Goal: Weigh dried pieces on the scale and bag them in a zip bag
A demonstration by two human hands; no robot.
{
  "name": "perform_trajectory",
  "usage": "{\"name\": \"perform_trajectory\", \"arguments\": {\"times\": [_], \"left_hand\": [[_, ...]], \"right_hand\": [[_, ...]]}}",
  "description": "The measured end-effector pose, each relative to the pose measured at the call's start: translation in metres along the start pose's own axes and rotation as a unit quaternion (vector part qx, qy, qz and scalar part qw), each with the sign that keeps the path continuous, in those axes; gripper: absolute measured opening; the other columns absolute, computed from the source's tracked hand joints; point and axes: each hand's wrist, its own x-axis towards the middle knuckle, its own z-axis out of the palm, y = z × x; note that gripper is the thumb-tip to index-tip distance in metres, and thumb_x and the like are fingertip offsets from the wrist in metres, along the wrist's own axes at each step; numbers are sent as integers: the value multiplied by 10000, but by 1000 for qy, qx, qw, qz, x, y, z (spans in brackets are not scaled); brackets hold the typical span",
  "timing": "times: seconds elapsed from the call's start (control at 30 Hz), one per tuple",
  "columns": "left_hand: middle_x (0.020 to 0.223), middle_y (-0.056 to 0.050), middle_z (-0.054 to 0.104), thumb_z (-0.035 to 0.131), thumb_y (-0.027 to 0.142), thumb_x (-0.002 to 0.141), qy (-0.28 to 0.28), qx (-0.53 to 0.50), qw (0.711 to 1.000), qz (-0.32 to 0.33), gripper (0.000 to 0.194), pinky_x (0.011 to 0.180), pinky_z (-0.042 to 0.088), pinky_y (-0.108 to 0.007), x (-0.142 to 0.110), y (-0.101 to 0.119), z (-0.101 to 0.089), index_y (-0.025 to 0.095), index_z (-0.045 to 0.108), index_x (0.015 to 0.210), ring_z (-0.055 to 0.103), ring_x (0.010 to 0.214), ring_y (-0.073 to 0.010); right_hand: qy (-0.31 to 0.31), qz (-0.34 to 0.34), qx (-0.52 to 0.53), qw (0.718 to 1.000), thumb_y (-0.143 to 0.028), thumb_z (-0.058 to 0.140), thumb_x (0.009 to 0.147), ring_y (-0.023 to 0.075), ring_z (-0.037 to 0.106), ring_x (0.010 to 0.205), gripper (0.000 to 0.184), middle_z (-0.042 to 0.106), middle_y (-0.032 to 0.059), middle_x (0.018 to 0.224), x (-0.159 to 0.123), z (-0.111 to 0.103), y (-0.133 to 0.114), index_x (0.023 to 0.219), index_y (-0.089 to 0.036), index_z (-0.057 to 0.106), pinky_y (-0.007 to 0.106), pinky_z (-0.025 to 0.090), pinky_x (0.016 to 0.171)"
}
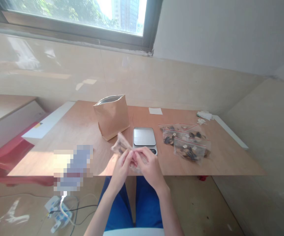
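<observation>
My left hand [121, 167] and my right hand [148, 165] meet over the near edge of the wooden table [77, 131]. Both pinch the top edge of a small clear zip bag [121, 146] with dark pieces inside, held tilted just above the table. A silver kitchen scale [144, 138] lies right behind my hands. An open brown paper bag [112, 115] stands upright behind and left of the scale. To the right lie several filled zip bags [186, 141] with red seal strips.
A blurred-out object [73, 167] sits at the table's front left. A white slip [155, 111] and some white scraps [204, 115] lie near the far edge. A power strip with cables [58, 214] is on the floor at the left. My blue trousers [134, 203] show below.
</observation>
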Motion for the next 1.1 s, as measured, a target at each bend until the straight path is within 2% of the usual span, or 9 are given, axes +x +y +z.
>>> {"name": "perform_trajectory", "arguments": {"times": [0.17, 0.27, 0.43, 0.63, 0.7, 0.8, 0.9, 1.0, 1.1], "left_hand": [[628, -21, 515, 422, 591, 793, 55, 23, 998, -16, 426, 642, 481, -285, 3, -10, -6, 210, 408, 602, 555, 681, -171], [634, -22, 556, 394, 575, 812, 61, 101, 993, 0, 408, 669, 463, -300, 4, -9, -12, 213, 474, 642, 571, 693, -188], [656, -44, 580, 320, 539, 845, 49, 167, 984, 35, 418, 637, 437, -302, 10, -3, -12, 220, 495, 640, 570, 674, -192], [575, -2, 530, 353, 456, 847, 20, 239, 970, 46, 349, 551, 360, -254, 19, -3, -11, 221, 433, 602, 513, 566, -154], [516, 17, 494, 383, 424, 831, 17, 269, 962, 38, 337, 527, 322, -243, 18, -3, -15, 218, 410, 565, 467, 508, -135], [476, 33, 442, 403, 372, 812, 58, 272, 959, 46, 332, 520, 299, -234, 11, -1, -27, 214, 375, 522, 405, 481, -117], [475, 33, 425, 441, 384, 799, 79, 212, 973, 51, 360, 538, 317, -233, 6, -4, -36, 208, 380, 492, 400, 502, -116], [542, 13, 509, 450, 446, 792, 117, 27, 992, 48, 374, 613, 391, -233, 7, -19, -29, 200, 439, 511, 489, 592, -130], [832, -22, 657, 512, 484, 759, 168, -193, 967, 7, 302, 699, 463, -259, 14, -38, -9, 200, 612, 785, 595, 791, -161]], "right_hand": [[-36, 28, 79, 996, -317, 430, 901, 143, 597, 800, 269, 635, 36, 834, -1, 13, 2, 807, -185, 644, 253, 486, 746], [-39, 83, 123, 988, -371, 508, 851, 150, 626, 797, 229, 656, 34, 839, 2, 17, 8, 807, -184, 630, 255, 517, 726], [-25, 142, 138, 980, -394, 589, 781, 161, 658, 692, 219, 673, 30, 733, 8, 20, 10, 772, -175, 603, 247, 536, 614], [5, 122, 85, 989, -318, 539, 798, 145, 638, 571, 168, 641, 3, 629, 14, 24, 13, 694, -189, 565, 238, 518, 555], [44, 118, 66, 990, -291, 542, 781, 142, 628, 564, 153, 631, 1, 617, 16, 22, 21, 668, -189, 546, 237, 509, 551], [196, 151, 71, 966, -305, 545, 765, 143, 602, 533, 153, 604, -2, 600, 20, 10, 36, 672, -194, 497, 243, 491, 501], [276, 158, 112, 941, -350, 549, 776, 144, 597, 547, 187, 609, 7, 624, 22, -5, 38, 708, -194, 473, 244, 485, 488], [216, 93, 153, 960, -352, 528, 822, 135, 613, 603, 200, 620, -1, 633, 23, -7, 25, 719, -195, 460, 251, 500, 594], [151, 54, 182, 970, -330, 491, 865, 116, 597, 584, 183, 604, -27, 608, 21, 5, 15, 742, -201, 447, 251, 492, 635]]}}
